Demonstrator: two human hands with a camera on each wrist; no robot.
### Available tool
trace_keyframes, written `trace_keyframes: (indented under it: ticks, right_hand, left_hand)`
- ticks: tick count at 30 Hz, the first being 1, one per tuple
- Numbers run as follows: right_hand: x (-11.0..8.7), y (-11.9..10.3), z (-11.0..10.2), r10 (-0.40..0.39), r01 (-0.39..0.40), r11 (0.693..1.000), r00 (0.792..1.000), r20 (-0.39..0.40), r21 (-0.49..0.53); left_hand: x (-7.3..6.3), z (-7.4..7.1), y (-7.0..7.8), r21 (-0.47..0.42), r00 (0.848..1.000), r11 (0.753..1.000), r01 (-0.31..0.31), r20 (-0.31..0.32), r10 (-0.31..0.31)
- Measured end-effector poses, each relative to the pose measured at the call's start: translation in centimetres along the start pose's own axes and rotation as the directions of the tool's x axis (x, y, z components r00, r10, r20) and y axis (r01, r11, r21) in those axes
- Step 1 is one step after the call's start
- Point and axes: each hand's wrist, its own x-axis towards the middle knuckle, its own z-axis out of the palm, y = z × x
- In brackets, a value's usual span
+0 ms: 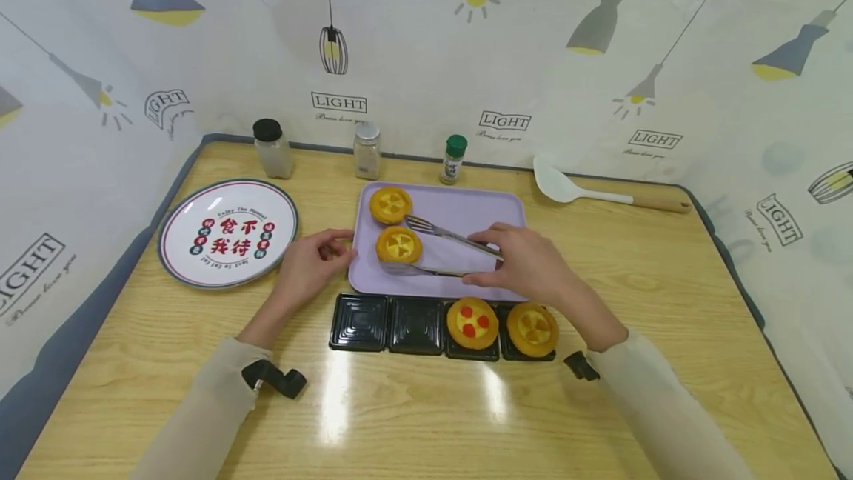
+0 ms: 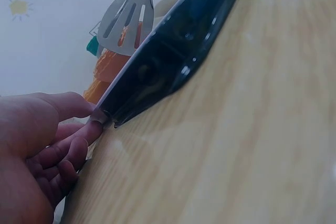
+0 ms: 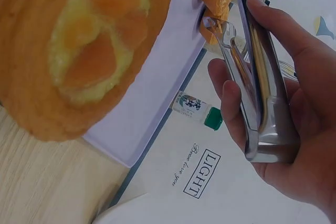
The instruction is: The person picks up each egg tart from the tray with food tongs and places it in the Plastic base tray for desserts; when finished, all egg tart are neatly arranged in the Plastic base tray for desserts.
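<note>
My right hand holds metal tongs, thumb on one arm and fingers on the other. Their slotted ends are spread on either side of an egg tart with yellow pieces on top. That tart lies on a lilac tray, just in front of a second tart. At the tray's left edge, my left hand pinches the rim between thumb and fingers. In the left wrist view a slotted tong end shows above the dark plastic boxes.
Black square boxes line the tray's front: one empty box, another, then a red-topped tart and an orange-topped tart. A plate is left; a black-capped jar, silver-capped jar, green-capped bottle and spatula stand behind.
</note>
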Motion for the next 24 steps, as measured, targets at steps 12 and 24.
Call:
trace_keyframes:
  ticks: [12,24]
  right_hand:
    - [0.01,-0.04,0.17,-0.031,0.031,0.999,0.999,-0.009,-0.008]
    - [-0.13,-0.11,0.22,-0.055,0.056,0.998,0.998,-0.031,0.006]
  left_hand:
    - [0.05,0.08,-0.16,0.006,1.000,1.000,-0.004,-0.014,0.004]
    - [0.03,0.02,-0.10,0.009,1.000,1.000,-0.006,-0.005,0.006]
